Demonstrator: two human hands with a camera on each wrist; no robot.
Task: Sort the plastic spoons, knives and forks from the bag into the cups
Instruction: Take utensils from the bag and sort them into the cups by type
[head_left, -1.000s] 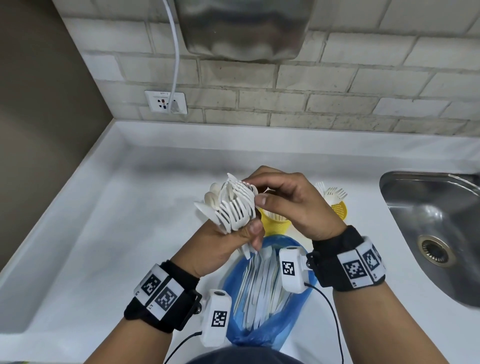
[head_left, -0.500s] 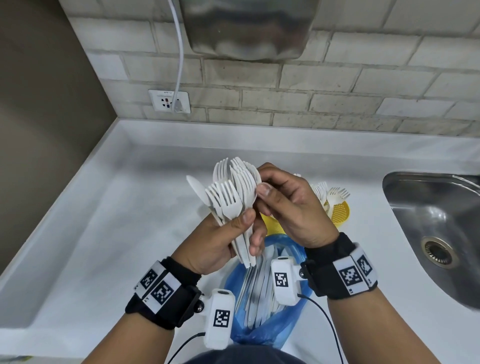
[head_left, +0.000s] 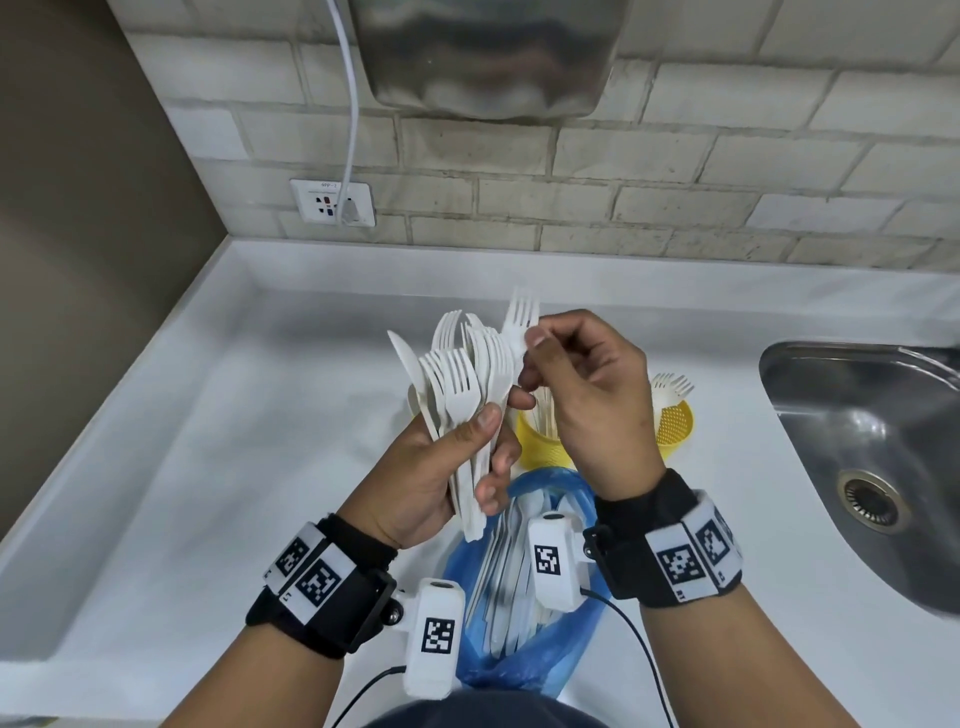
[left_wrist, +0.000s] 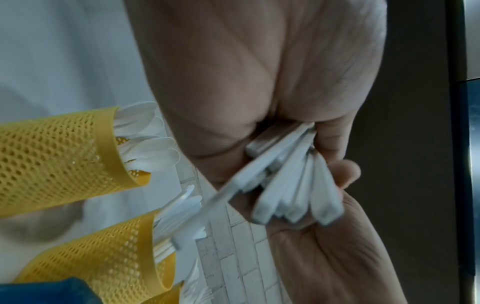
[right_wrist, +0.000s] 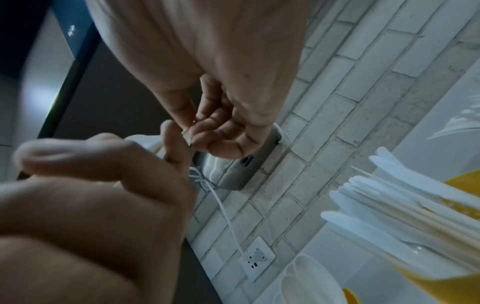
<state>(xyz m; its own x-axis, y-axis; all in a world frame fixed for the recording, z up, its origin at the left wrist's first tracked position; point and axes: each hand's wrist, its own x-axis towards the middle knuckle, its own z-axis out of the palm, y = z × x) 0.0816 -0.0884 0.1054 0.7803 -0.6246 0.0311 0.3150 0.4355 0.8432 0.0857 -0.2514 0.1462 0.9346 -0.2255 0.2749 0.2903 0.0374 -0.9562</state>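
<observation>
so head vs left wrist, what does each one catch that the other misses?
Head only: right hand pinching a single white plastic fork, the steel sink, the blue plastic bag of cutlery.
Left wrist only: handle ends of the bundle fanned against the palm, spoon bowls in a yellow mesh cup.
Both: left hand gripping the bundle of white plastic cutlery, yellow cups, brick wall.

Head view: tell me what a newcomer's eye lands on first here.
The fan of white plastic cutlery, mostly forks, gripped in the left hand at the centre of the picture, with the right hand pinching a single fork just above the fan. Next come the yellow mesh cups behind the hands and the blue bag of more cutlery on the white counter below the wrists.
</observation>
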